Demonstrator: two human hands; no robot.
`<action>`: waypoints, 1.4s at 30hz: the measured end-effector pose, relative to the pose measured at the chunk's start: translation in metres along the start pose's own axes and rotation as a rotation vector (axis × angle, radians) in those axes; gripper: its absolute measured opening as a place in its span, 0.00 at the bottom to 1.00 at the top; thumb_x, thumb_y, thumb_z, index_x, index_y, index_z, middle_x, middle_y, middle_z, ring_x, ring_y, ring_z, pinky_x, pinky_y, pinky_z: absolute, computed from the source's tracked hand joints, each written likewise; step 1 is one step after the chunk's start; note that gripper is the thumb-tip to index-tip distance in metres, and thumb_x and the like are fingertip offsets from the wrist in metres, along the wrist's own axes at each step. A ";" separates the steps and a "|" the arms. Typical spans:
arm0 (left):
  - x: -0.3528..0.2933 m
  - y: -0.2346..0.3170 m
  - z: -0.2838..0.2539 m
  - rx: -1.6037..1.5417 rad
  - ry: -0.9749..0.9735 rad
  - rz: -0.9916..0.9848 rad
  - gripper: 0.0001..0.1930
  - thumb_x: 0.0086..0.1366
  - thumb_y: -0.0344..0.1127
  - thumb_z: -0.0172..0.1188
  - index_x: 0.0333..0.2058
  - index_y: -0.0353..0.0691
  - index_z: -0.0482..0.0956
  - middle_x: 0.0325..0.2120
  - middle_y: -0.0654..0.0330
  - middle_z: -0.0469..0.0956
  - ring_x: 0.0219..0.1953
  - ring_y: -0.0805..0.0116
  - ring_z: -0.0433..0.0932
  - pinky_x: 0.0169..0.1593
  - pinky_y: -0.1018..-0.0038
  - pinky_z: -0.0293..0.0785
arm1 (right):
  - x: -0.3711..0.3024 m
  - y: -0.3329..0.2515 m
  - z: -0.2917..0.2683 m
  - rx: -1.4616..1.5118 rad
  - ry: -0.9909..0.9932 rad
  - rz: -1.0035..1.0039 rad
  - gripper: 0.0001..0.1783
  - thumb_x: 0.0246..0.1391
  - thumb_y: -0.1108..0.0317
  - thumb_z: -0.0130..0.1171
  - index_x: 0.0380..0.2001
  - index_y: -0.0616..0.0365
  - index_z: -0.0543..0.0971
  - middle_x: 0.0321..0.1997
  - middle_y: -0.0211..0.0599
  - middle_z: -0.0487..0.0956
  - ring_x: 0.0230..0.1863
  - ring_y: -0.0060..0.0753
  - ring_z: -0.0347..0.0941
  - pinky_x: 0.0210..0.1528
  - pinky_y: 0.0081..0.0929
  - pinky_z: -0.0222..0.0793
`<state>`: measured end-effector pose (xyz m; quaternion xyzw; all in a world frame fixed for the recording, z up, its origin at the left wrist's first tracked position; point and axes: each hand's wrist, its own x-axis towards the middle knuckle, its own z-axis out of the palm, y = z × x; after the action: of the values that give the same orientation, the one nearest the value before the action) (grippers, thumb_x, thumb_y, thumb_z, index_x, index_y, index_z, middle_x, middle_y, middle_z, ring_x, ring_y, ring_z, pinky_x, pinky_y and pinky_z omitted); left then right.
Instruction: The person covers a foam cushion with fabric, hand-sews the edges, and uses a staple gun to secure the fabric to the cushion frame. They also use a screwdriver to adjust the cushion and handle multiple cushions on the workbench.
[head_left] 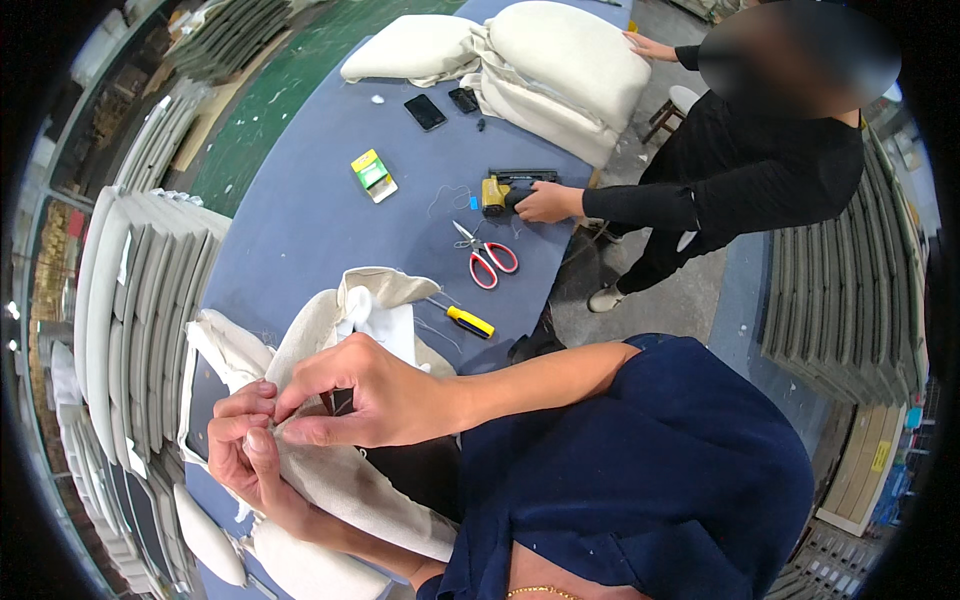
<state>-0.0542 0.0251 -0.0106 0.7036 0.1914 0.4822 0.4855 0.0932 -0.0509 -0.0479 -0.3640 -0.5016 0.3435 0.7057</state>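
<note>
I have the edge of a beige, coarse-woven fabric cover (345, 485) pinched in both hands, close in front of me at the near left of the blue-grey table (290, 215). My right hand (375, 395) brings thumb and forefinger nearly together on that edge; my left hand (252, 460) curls its fingers round the same spot, the fingertips of the two almost meeting. What exactly sits between them is too small to tell. The cover runs down from my grip toward my navy shirt (640, 470), and a crumpled white cloth (385, 325) lies just beyond my right hand.

Near that cloth is a screwdriver with a yellow-and-black handle (470, 322) — and farther off, a pair of scissors with red-and-white looped handles (485, 262). Beyond them, a black-sleeved co-worker's hand (548, 203) grips a yellow-and-black power tool (497, 194). A small green-and-yellow carton (373, 177) and a flat black phone (425, 113) lie apart on the table, short of the plump cream cushions (560, 60) at its far end.
</note>
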 end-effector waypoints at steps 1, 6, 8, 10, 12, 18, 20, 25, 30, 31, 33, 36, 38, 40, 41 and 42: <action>-0.002 0.002 -0.002 0.005 0.017 -0.001 0.14 0.67 0.40 0.64 0.31 0.34 0.75 0.33 0.51 0.77 0.45 0.55 0.77 0.58 0.56 0.69 | 0.000 -0.003 0.003 0.059 -0.027 0.077 0.13 0.56 0.65 0.71 0.40 0.62 0.86 0.31 0.33 0.84 0.29 0.21 0.76 0.32 0.21 0.69; -0.002 0.003 0.002 -0.029 0.070 -0.012 0.14 0.65 0.39 0.66 0.30 0.35 0.75 0.33 0.51 0.77 0.45 0.55 0.77 0.57 0.56 0.69 | 0.006 -0.008 0.001 0.184 -0.091 0.248 0.13 0.57 0.66 0.71 0.40 0.64 0.86 0.30 0.27 0.82 0.29 0.10 0.69 0.30 0.15 0.66; -0.003 0.003 -0.002 -0.034 0.065 -0.026 0.14 0.65 0.39 0.66 0.30 0.35 0.75 0.32 0.51 0.77 0.45 0.54 0.77 0.57 0.56 0.69 | 0.007 -0.008 0.001 0.216 -0.094 0.258 0.13 0.57 0.67 0.71 0.40 0.65 0.86 0.29 0.26 0.81 0.28 0.09 0.68 0.29 0.14 0.64; -0.004 0.001 -0.003 -0.060 0.074 -0.028 0.13 0.64 0.38 0.67 0.30 0.35 0.76 0.32 0.52 0.77 0.45 0.54 0.77 0.57 0.57 0.69 | 0.009 -0.004 0.004 0.238 -0.081 0.236 0.13 0.56 0.67 0.71 0.40 0.65 0.86 0.29 0.26 0.81 0.28 0.10 0.68 0.29 0.14 0.64; -0.003 0.003 -0.006 -0.040 0.060 -0.030 0.13 0.64 0.38 0.67 0.30 0.34 0.76 0.33 0.51 0.77 0.45 0.54 0.77 0.57 0.57 0.70 | 0.010 -0.005 0.006 0.218 -0.080 0.228 0.13 0.56 0.67 0.71 0.39 0.66 0.85 0.30 0.26 0.82 0.29 0.10 0.69 0.30 0.15 0.65; -0.003 0.002 -0.013 0.034 0.066 -0.004 0.09 0.61 0.34 0.65 0.30 0.32 0.79 0.35 0.47 0.82 0.44 0.57 0.80 0.55 0.60 0.73 | 0.012 -0.006 0.009 0.054 -0.075 0.198 0.12 0.56 0.67 0.72 0.39 0.65 0.86 0.33 0.28 0.85 0.36 0.14 0.75 0.36 0.19 0.70; 0.000 0.001 -0.013 0.009 0.029 -0.006 0.08 0.61 0.33 0.65 0.30 0.32 0.81 0.35 0.49 0.82 0.43 0.60 0.81 0.53 0.65 0.73 | 0.012 -0.008 0.005 0.013 -0.043 0.204 0.12 0.54 0.65 0.73 0.37 0.63 0.87 0.29 0.26 0.83 0.30 0.12 0.71 0.31 0.18 0.66; -0.003 0.011 -0.013 -0.017 -0.023 0.001 0.07 0.65 0.31 0.63 0.34 0.30 0.82 0.37 0.50 0.82 0.43 0.62 0.80 0.50 0.68 0.73 | 0.015 -0.019 -0.001 0.056 -0.121 0.344 0.11 0.54 0.63 0.74 0.35 0.60 0.87 0.26 0.20 0.81 0.24 0.08 0.65 0.25 0.15 0.60; -0.008 0.010 -0.017 -0.020 0.023 0.024 0.08 0.65 0.32 0.64 0.33 0.29 0.82 0.36 0.49 0.82 0.43 0.60 0.80 0.54 0.63 0.74 | 0.014 -0.017 0.002 0.124 -0.175 0.348 0.10 0.56 0.66 0.73 0.36 0.61 0.86 0.29 0.24 0.82 0.30 0.09 0.70 0.33 0.15 0.66; -0.008 0.009 -0.017 -0.018 0.031 0.029 0.09 0.64 0.32 0.64 0.33 0.29 0.82 0.36 0.49 0.82 0.42 0.60 0.80 0.55 0.62 0.74 | 0.014 -0.016 0.002 0.132 -0.182 0.363 0.09 0.55 0.67 0.72 0.36 0.61 0.86 0.29 0.25 0.82 0.31 0.10 0.71 0.33 0.16 0.67; -0.007 0.008 -0.017 -0.011 0.023 0.037 0.09 0.64 0.32 0.64 0.33 0.29 0.82 0.36 0.49 0.82 0.42 0.59 0.80 0.56 0.59 0.74 | 0.011 -0.010 0.007 0.086 -0.098 0.181 0.07 0.53 0.71 0.72 0.34 0.62 0.85 0.29 0.29 0.83 0.31 0.15 0.74 0.34 0.19 0.69; -0.006 0.005 -0.012 -0.021 0.044 0.044 0.09 0.64 0.32 0.65 0.33 0.28 0.81 0.35 0.48 0.81 0.42 0.58 0.80 0.56 0.57 0.74 | 0.010 -0.004 0.010 0.013 -0.009 -0.014 0.07 0.50 0.76 0.72 0.33 0.62 0.85 0.29 0.34 0.83 0.32 0.24 0.78 0.35 0.23 0.71; -0.008 0.007 -0.011 0.000 0.062 0.050 0.10 0.63 0.32 0.65 0.32 0.28 0.81 0.35 0.47 0.81 0.42 0.57 0.80 0.56 0.55 0.74 | 0.010 -0.002 0.012 0.010 0.010 -0.081 0.07 0.48 0.78 0.72 0.32 0.62 0.85 0.30 0.36 0.84 0.32 0.28 0.79 0.35 0.25 0.72; -0.010 0.008 -0.013 0.025 0.066 0.061 0.10 0.62 0.32 0.66 0.32 0.28 0.81 0.34 0.47 0.82 0.42 0.56 0.81 0.56 0.53 0.74 | 0.011 -0.001 0.014 0.027 0.014 -0.109 0.08 0.47 0.80 0.72 0.32 0.62 0.85 0.30 0.37 0.84 0.31 0.31 0.80 0.35 0.25 0.72; -0.010 0.006 -0.013 0.027 0.074 0.064 0.09 0.59 0.31 0.67 0.32 0.29 0.81 0.34 0.47 0.82 0.42 0.55 0.81 0.56 0.53 0.74 | 0.011 0.000 0.014 0.045 0.008 -0.089 0.07 0.47 0.78 0.73 0.32 0.63 0.85 0.30 0.38 0.84 0.31 0.31 0.79 0.35 0.26 0.72; -0.010 0.004 -0.013 0.029 0.083 0.067 0.09 0.57 0.30 0.68 0.31 0.30 0.81 0.34 0.47 0.82 0.42 0.54 0.81 0.56 0.52 0.74 | 0.012 0.002 0.013 0.063 0.003 -0.069 0.08 0.48 0.77 0.75 0.32 0.65 0.85 0.30 0.39 0.84 0.32 0.32 0.79 0.35 0.26 0.72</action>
<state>-0.0712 0.0220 -0.0112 0.6961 0.1945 0.5241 0.4505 0.0833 -0.0377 -0.0409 -0.3245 -0.5019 0.3339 0.7288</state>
